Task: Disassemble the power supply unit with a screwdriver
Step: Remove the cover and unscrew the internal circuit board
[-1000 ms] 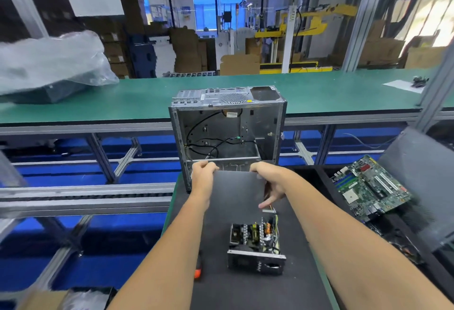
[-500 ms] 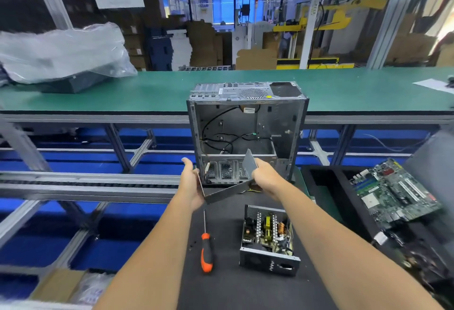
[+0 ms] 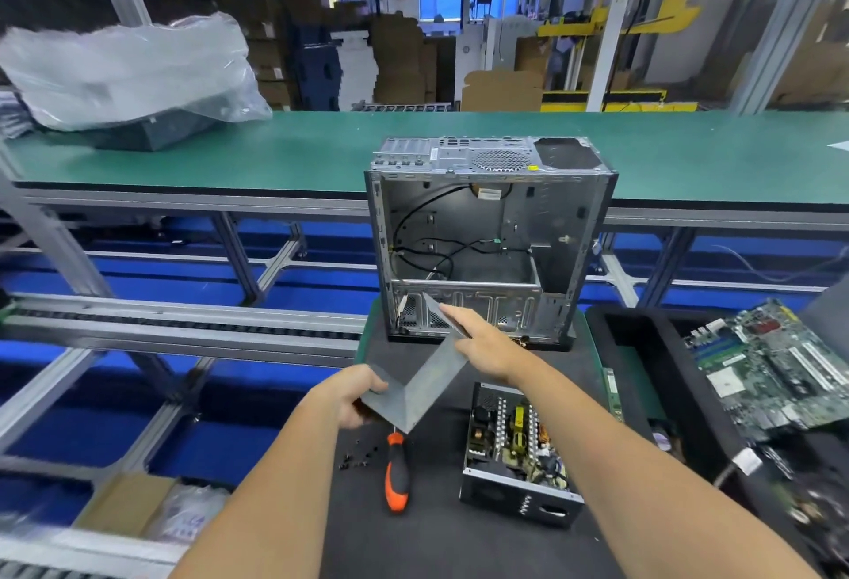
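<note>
Both hands are holding a grey sheet-metal cover (image 3: 420, 388), a thin matte panel bent into an angled profile, above the black work mat (image 3: 441, 542). The left hand (image 3: 353, 399) is gripping the cover's lower left edge, its fingers curled under the sheet and the thumb lying on top. The right hand (image 3: 487, 344) is resting on the upper flap with its fingers held straight and close together, pressing flat along the metal; its thumb is hidden behind the hand.

The power supply unit (image 3: 517, 454) is sitting on the mat just right of the cover, with its top open. Its black perforated steel box is showing a crowded circuit board with finned aluminium heat sinks, a yellow transformer and copper coils.

A screwdriver (image 3: 397, 473) with a rounded orange-and-black handle is lying on the mat left of the unit, its shaft running under the cover's lower corner. Several small dark screws (image 3: 360, 459) are lying scattered just beside the handle.

Behind the hands, an empty desktop computer case (image 3: 489, 238) of bare galvanised steel is standing upright at the far end of the mat, with loose black cables looping inside and a round mesh grille on its upper face. To the right, a green motherboard (image 3: 776, 362) is lying tilted in a black tray (image 3: 643, 349). A long green-topped bench (image 3: 275, 151) is carrying a crinkled clear plastic bag (image 3: 133, 68).
</note>
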`<state>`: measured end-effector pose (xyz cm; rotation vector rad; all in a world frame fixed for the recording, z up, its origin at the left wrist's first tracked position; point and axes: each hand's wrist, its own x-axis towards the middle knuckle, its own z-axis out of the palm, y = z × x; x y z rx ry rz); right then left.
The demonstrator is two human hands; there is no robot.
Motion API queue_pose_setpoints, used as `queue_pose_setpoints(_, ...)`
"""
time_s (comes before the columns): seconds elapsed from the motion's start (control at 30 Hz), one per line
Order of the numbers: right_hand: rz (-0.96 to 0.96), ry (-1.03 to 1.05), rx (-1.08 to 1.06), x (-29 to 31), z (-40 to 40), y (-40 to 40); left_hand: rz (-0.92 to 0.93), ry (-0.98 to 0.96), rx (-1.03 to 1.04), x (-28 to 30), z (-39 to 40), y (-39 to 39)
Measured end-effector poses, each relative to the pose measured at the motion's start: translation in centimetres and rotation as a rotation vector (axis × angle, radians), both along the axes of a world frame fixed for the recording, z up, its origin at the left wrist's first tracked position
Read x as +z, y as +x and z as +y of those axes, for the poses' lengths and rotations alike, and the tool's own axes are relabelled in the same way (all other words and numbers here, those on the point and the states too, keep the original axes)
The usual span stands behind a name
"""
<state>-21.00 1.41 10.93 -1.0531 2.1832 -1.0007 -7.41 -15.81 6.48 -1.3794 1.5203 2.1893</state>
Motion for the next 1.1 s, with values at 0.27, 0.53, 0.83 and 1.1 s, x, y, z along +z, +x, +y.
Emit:
queue_pose_setpoints(0.27,-0.177,-0.011,0.005,-1.4,-0.3,-0.3,0.02,-0.295,0.06,-0.9,-0.6,-0.5)
queue_pose_setpoints(0.53,-0.211,0.353,0.031,-2.8,-2.2,0.6,0.075,-0.49,0.156,-1.2,-3.3,0.4)
queue_pose_setpoints(0.83,-0.437,0.668,-0.102,-7.0,-6.2,5.4,0.001,-0.623,0.11,-1.9,-5.8,0.4)
queue_pose_setpoints(1.1,-0.394,0.79,-0.114,-8.7,-9.0,6.5,-0.034,-0.608,0.09,-3.2,-8.4,0.6)
